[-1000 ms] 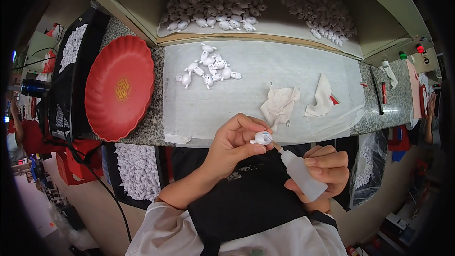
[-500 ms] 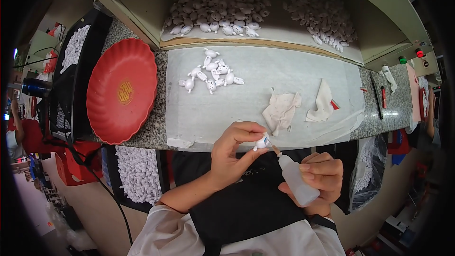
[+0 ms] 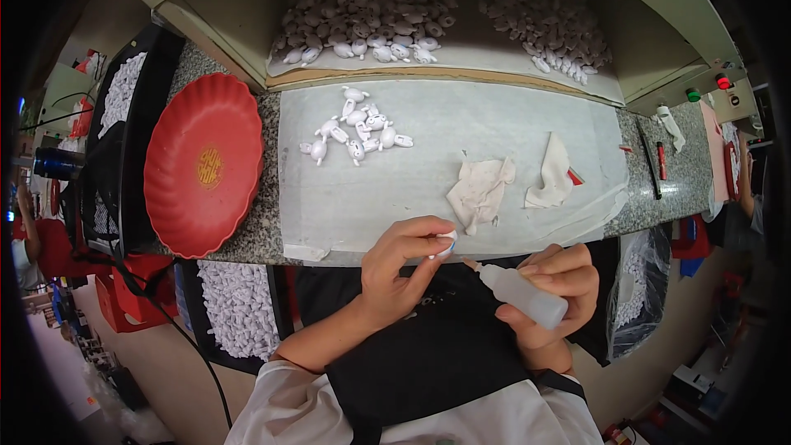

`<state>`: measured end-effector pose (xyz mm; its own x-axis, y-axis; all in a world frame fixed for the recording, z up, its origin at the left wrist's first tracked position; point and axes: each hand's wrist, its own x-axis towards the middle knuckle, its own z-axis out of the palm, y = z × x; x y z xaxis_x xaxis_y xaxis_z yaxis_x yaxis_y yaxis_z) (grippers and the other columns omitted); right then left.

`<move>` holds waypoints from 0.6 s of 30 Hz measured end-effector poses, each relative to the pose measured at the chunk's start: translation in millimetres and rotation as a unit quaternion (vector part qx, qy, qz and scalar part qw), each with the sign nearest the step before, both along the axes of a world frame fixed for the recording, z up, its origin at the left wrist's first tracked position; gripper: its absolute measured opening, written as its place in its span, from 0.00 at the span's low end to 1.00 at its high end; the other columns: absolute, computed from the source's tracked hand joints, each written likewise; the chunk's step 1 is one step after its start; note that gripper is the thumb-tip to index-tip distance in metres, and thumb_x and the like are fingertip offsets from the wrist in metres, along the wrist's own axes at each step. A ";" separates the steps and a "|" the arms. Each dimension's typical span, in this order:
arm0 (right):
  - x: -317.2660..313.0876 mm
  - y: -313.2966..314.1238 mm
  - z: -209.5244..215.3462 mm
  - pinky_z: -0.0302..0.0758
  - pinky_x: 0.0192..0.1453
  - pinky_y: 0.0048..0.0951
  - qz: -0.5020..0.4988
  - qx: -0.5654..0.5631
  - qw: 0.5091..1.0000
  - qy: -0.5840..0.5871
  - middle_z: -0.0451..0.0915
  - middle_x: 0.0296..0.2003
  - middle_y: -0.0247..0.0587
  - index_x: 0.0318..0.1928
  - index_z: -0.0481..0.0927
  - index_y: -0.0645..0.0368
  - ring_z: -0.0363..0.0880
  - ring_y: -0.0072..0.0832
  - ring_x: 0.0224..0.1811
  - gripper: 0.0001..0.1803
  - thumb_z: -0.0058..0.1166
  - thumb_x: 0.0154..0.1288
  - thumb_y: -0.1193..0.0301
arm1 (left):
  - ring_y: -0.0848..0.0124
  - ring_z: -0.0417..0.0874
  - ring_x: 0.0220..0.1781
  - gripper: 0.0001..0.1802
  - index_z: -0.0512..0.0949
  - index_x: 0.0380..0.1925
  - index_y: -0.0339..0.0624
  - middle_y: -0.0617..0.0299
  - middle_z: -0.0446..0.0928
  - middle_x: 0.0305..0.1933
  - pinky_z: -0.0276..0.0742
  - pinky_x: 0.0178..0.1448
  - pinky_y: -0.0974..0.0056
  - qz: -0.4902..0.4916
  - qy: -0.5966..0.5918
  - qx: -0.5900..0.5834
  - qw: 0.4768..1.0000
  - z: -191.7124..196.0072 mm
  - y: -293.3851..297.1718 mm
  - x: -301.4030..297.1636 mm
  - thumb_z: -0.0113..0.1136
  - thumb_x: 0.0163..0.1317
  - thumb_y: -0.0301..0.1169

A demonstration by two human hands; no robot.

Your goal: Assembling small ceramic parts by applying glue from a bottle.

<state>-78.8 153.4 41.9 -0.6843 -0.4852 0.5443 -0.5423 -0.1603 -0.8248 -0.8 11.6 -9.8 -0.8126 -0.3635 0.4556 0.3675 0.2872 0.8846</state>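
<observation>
Left to right. At the far left, the red scalloped plate [image 3: 203, 166] lies bare on the stone counter [image 3: 265, 227]; below the counter edge a bin of small white pieces [image 3: 239, 306] is heaped full. On the pale work mat [image 3: 511, 128] sits a loose cluster of white figurines [image 3: 356, 132], and behind it the recessed tray [image 3: 461, 58] holds two larger heaps of the same figurines. Two crumpled cloths [image 3: 482, 192] lie right of centre on the mat. Your left hand [image 3: 400, 268] has its fingertips closed on a small white part [image 3: 443, 243], held just in front of the counter edge. Your right hand [image 3: 556, 288] is wrapped around a squeeze bottle [image 3: 519, 292]. The bottle's long axis runs up and to the left, its nozzle pointing at the part and just short of touching it.
</observation>
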 end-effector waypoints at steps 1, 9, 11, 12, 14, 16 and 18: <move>-1.7 -1.6 -3.6 0.68 0.27 0.18 -0.021 -0.032 0.998 -0.045 0.66 0.27 0.36 0.29 0.66 0.58 0.67 0.21 0.22 0.24 0.68 0.36 0.67 | 0.65 0.73 0.43 0.15 0.66 0.33 0.35 0.49 0.67 0.42 0.70 0.47 0.66 -0.004 0.004 0.000 1.000 -0.8 -0.3 0.0 0.53 0.45 0.11; -83.6 2.6 -7.1 0.73 0.34 0.26 -0.028 0.010 0.964 -0.266 0.70 0.32 0.44 0.37 0.65 0.65 0.72 0.27 0.31 0.17 0.51 0.43 0.81 | 0.69 0.75 0.38 0.15 0.67 0.41 0.34 0.53 0.71 0.42 0.72 0.44 0.67 -0.017 -0.071 0.431 0.899 3.8 -26.1 -2.5 0.51 0.51 0.19; -119.8 -4.8 -13.3 0.74 0.34 0.24 -0.020 0.059 0.962 -0.267 0.70 0.33 0.42 0.38 0.66 0.64 0.73 0.27 0.34 0.14 0.47 0.47 0.82 | 0.69 0.75 0.36 0.15 0.67 0.41 0.34 0.53 0.72 0.41 0.72 0.42 0.68 -0.016 -0.075 0.452 0.889 1.1 -29.5 -1.7 0.51 0.52 0.21; -135.3 -10.5 -14.9 0.74 0.34 0.23 -0.039 0.061 0.967 -0.243 0.70 0.33 0.41 0.38 0.66 0.63 0.73 0.26 0.34 0.13 0.47 0.48 0.81 | 0.69 0.75 0.36 0.15 0.67 0.41 0.34 0.53 0.72 0.41 0.72 0.42 0.68 -0.022 -0.070 0.451 0.889 2.5 -29.4 -0.8 0.51 0.52 0.21; -172.8 -21.2 -29.6 0.73 0.33 0.24 -0.102 0.106 0.975 -0.167 0.71 0.32 0.42 0.37 0.68 0.63 0.74 0.28 0.34 0.12 0.49 0.49 0.78 | 0.69 0.75 0.35 0.15 0.67 0.41 0.34 0.52 0.72 0.40 0.72 0.42 0.68 -0.031 -0.081 0.453 0.887 3.3 -29.0 0.0 0.51 0.52 0.20; -201.2 -31.7 -40.5 0.72 0.33 0.26 -0.150 0.149 0.971 -0.113 0.72 0.31 0.43 0.36 0.69 0.63 0.75 0.31 0.34 0.11 0.50 0.49 0.77 | 0.69 0.75 0.36 0.14 0.67 0.41 0.34 0.52 0.72 0.40 0.72 0.42 0.67 -0.041 -0.080 0.447 0.890 1.1 -28.2 -0.3 0.50 0.52 0.21; -211.3 -45.3 -41.8 0.70 0.33 0.32 -0.273 0.333 0.895 0.120 0.73 0.29 0.48 0.35 0.69 0.65 0.74 0.38 0.33 0.14 0.54 0.48 0.72 | 0.69 0.75 0.36 0.14 0.67 0.41 0.34 0.51 0.73 0.39 0.72 0.42 0.67 -0.044 -0.080 0.443 0.892 0.7 -28.6 -1.1 0.50 0.52 0.21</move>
<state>-290.1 108.0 0.0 -0.8208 -0.3846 0.4224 -0.5636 0.6661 -0.4886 -1.8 -17.0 -9.1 -0.8845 -0.4548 -0.1038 0.2020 -0.5740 0.7935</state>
